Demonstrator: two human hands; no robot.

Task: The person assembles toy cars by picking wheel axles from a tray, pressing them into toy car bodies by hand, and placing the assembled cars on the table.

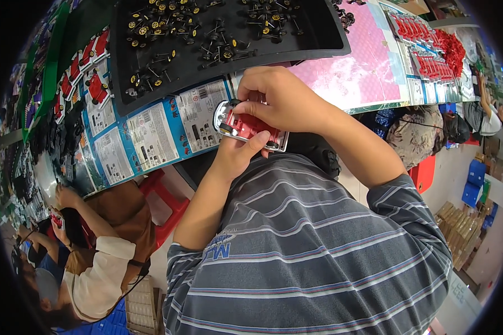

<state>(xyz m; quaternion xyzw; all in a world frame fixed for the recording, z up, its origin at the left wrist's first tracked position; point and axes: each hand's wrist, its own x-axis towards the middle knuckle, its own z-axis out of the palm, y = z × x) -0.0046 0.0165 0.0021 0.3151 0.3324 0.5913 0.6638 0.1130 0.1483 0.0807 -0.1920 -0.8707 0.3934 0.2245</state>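
A small toy car [250, 127] with a red underside and a white, silvery edge is held just in front of the table edge. My left hand [237, 156] grips it from below, thumb lying across the underside. Over its far end, my right hand [282, 97] pinches at a black wheel [236, 103] with thumb and bent fingers. More wheels show along the car's near side. The fingertips of my right hand partly hide the far end of the car.
A black tray [223, 68] holds many loose wheel-and-axle sets with yellow or black hubs. Red toy cars [98, 88] stand at left. Red car parts [430, 66] lie in rows at far right. A co-worker [98, 273] sits at left, near a red stool [170, 206].
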